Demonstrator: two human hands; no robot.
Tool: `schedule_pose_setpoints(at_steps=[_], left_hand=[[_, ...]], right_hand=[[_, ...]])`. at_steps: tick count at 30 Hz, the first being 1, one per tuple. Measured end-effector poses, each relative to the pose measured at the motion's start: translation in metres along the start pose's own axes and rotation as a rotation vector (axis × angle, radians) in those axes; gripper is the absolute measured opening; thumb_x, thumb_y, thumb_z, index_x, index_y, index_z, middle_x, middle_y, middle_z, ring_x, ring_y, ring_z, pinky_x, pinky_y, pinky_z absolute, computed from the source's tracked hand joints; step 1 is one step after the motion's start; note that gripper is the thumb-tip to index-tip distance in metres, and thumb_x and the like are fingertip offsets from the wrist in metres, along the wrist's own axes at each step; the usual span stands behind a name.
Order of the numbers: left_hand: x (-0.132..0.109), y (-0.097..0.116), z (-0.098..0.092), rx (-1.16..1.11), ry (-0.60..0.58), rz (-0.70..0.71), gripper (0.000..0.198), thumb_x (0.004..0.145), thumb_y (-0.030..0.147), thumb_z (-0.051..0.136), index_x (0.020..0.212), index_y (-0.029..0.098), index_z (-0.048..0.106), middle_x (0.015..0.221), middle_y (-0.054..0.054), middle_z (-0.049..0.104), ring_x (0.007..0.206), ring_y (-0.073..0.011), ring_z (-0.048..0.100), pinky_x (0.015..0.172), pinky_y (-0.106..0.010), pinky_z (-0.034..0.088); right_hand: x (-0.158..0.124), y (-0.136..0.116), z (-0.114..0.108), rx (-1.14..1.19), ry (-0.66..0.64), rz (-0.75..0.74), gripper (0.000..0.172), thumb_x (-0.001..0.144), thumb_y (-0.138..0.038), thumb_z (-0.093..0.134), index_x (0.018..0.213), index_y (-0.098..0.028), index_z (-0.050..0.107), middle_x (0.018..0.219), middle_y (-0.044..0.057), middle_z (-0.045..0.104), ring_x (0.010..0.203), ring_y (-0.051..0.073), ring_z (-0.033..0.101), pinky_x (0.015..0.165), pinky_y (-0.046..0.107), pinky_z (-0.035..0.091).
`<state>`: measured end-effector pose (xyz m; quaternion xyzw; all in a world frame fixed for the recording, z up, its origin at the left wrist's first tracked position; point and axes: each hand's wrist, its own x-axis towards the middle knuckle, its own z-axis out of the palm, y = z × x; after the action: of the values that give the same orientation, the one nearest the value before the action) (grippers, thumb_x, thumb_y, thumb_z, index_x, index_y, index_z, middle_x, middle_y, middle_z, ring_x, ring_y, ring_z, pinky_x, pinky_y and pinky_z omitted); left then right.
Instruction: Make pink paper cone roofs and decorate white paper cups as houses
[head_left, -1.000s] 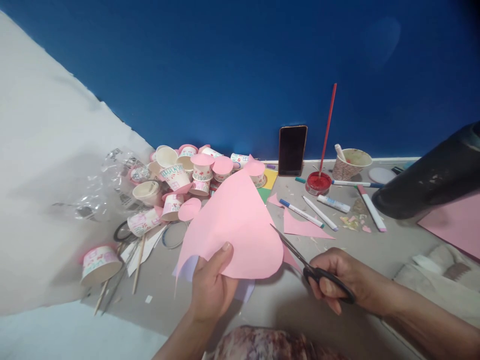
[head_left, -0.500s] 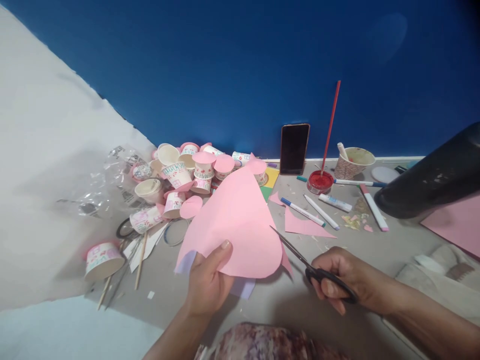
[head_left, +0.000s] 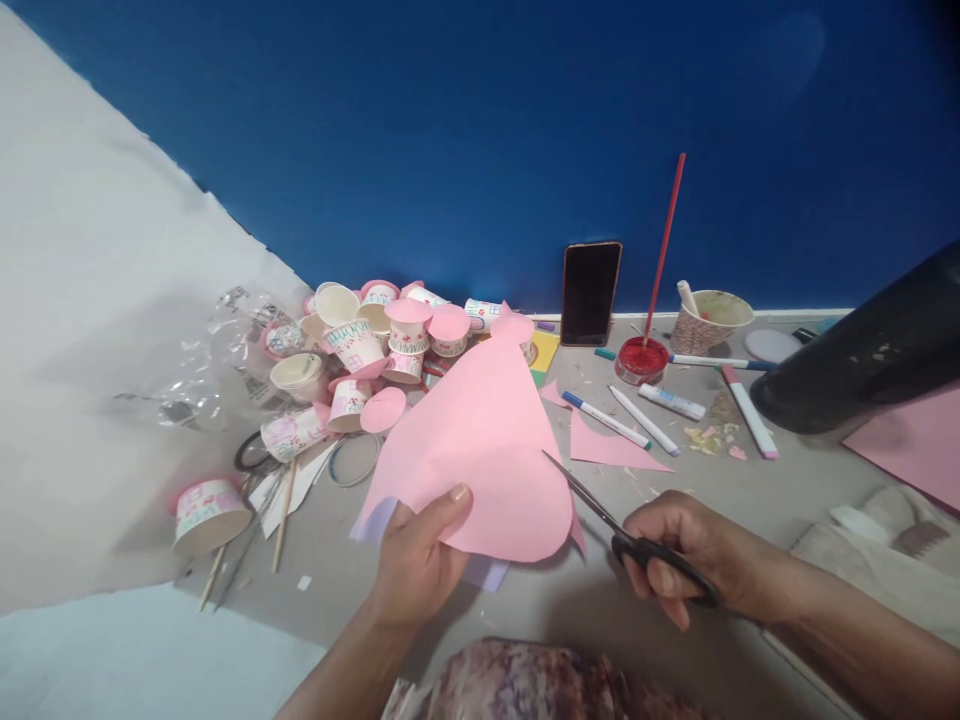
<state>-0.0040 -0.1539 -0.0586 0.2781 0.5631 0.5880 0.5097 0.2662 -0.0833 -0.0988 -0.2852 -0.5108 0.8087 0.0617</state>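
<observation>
My left hand pinches the lower edge of a large pink paper sheet, thumb on top and fingers hidden beneath. The sheet's lower right side has a rounded cut outline, and it narrows toward the top. In my right hand is a pair of black-handled scissors, fingers wrapped round the loops. The blades look nearly closed, with their tips at the sheet's right edge; whether they touch it I cannot tell. Under the sheet, pieces of lilac paper stick out.
Decorated paper cups crowd the back left beside a clear plastic bag. A phone leans on the blue wall. Right of it stand a red paint pot, a patterned cup, several markers, pink scraps and a dark cylinder.
The pink sheet has shifted and turned slightly, its rounded lower end moving a little right and down. Both hands keep their grip, and the scissors stay almost in place.
</observation>
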Motion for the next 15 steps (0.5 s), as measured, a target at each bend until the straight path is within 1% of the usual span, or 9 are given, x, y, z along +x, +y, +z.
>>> schedule_pose_setpoints(at_steps=[5,10,13,15], left_hand=[[0.000,0.000,-0.003,0.026,0.002,0.003,0.034,0.077,0.037,0.082,0.105,0.016,0.081,0.098,-0.010,0.083,0.125,-0.0389,0.067,0.101,-0.043,0.060],[0.002,-0.001,-0.011,0.044,-0.007,0.002,0.032,0.077,0.035,0.082,0.103,0.016,0.081,0.098,-0.010,0.083,0.126,-0.0387,0.066,0.100,-0.043,0.060],[0.003,-0.004,-0.019,0.050,-0.003,0.009,0.026,0.075,0.032,0.083,0.095,0.016,0.081,0.098,-0.011,0.082,0.127,-0.0395,0.065,0.101,-0.044,0.059],[0.004,-0.005,-0.024,0.047,-0.027,-0.005,0.021,0.074,0.032,0.083,0.089,0.017,0.081,0.099,-0.011,0.082,0.127,-0.0395,0.065,0.101,-0.045,0.059]], right_hand=[[-0.002,0.000,0.001,0.034,-0.009,-0.017,0.065,0.067,-0.076,0.082,0.070,-0.013,0.066,0.053,-0.001,0.059,0.046,0.009,0.051,0.049,0.021,0.034],[-0.002,-0.005,0.003,0.070,-0.002,0.027,0.061,0.062,-0.071,0.087,0.066,-0.014,0.066,0.050,-0.002,0.057,0.044,0.009,0.048,0.048,0.021,0.036],[-0.001,-0.009,0.004,0.096,-0.011,0.027,0.060,0.062,-0.071,0.087,0.065,-0.014,0.066,0.051,-0.003,0.056,0.044,0.009,0.048,0.048,0.021,0.039],[-0.001,-0.010,0.004,0.088,-0.015,0.015,0.059,0.064,-0.070,0.087,0.065,-0.014,0.066,0.051,-0.003,0.056,0.045,0.009,0.047,0.048,0.021,0.041]])
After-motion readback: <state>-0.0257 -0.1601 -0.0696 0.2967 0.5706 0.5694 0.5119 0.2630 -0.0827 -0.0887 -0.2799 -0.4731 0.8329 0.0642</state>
